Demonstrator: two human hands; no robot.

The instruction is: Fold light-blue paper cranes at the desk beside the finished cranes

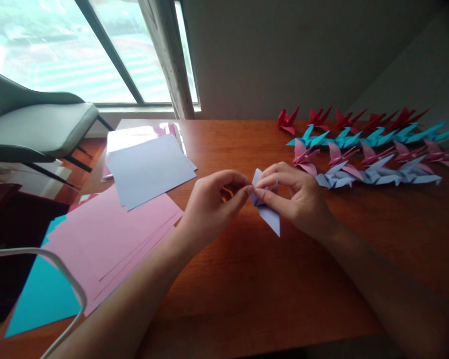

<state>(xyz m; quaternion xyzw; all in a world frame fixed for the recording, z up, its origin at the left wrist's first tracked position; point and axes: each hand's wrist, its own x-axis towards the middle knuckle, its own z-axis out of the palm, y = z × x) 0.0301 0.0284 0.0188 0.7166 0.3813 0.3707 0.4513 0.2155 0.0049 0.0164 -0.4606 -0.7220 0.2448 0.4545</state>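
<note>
Left hand [209, 202] and right hand [297, 197] both pinch a half-folded lavender paper crane [266, 209] above the table [247, 279]

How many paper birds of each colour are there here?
Red birds: 5
Teal birds: 5
Pink birds: 5
Lavender birds in the row: 3
Unfinished lavender bird in left hand and right hand: 1
Total: 19; far ones overlap, so roughly.

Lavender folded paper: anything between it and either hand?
Nothing visible. The left hand and the right hand both pinch the lavender folded paper directly near its top. The lavender crane row lies apart, to the right.
</note>
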